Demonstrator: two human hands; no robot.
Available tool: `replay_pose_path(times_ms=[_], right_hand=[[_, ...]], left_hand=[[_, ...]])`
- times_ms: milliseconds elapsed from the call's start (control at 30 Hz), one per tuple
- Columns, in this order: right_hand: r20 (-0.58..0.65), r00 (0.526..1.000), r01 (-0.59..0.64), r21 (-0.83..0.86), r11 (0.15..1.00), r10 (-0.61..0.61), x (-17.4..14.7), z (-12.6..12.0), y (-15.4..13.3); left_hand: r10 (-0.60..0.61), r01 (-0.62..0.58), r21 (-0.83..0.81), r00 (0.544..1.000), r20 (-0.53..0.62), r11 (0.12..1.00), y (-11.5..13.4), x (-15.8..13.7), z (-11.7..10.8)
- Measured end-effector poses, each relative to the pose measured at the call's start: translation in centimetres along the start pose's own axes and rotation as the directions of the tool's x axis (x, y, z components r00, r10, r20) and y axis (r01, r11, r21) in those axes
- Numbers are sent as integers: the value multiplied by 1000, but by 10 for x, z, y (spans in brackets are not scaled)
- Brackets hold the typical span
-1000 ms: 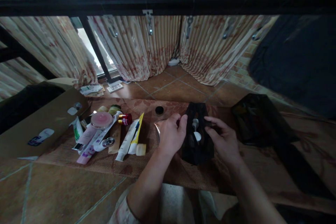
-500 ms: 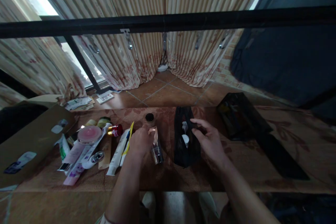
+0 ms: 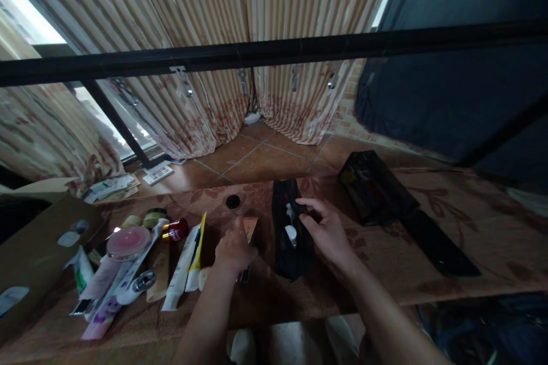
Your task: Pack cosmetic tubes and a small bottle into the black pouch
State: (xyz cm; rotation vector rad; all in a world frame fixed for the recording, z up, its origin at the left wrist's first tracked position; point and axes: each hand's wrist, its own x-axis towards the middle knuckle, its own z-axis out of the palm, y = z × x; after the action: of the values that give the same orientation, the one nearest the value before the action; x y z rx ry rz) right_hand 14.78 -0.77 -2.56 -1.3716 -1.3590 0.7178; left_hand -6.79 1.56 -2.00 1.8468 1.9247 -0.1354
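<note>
My left hand (image 3: 233,248) is closed around a tan cosmetic tube (image 3: 251,227) with a dark shiny cap, partly hidden behind the fingers. Just beyond it stands a small bottle with a black cap (image 3: 232,201). My right hand (image 3: 323,228) pinches the right rim of an open black mesh pouch (image 3: 293,265). Inside that pouch lie a white-capped item (image 3: 291,234) and another pale item. Left of my left hand lie a white tube (image 3: 182,268) and a yellow-and-white tube (image 3: 197,259).
At the left are a pink round jar (image 3: 128,242), a red-and-gold jar (image 3: 175,230) and several tubes beside a cardboard box (image 3: 38,251). A second black mesh pouch (image 3: 370,194) with its flap (image 3: 440,242) lies right. A black rail (image 3: 274,48) crosses beyond the cloth-covered table.
My left hand has come down over the tube, which has turned and is now more covered. My right hand stays at the pouch rim. The whole view has shifted slightly.
</note>
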Motion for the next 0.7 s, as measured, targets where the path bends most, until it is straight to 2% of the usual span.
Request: replay_pose_path(times_ms=[200, 333, 500, 700], right_hand=[[-11, 1000, 21, 3, 1000, -21, 0, 0, 2], [-20, 1000, 24, -9, 1000, -24, -1, 0, 2], [-29, 999, 26, -6, 1000, -26, -1, 0, 5], [-20, 1000, 11, 7, 1000, -11, -2, 0, 8]], left_hand=[[79, -84, -77, 994, -72, 993, -4, -3, -10], [106, -153, -261, 976, -188, 953, -9, -5, -20], [88, -268, -552, 939, -331, 789, -15, -2, -21], [77, -387, -735, 905, -418, 556, -15, 3, -18]])
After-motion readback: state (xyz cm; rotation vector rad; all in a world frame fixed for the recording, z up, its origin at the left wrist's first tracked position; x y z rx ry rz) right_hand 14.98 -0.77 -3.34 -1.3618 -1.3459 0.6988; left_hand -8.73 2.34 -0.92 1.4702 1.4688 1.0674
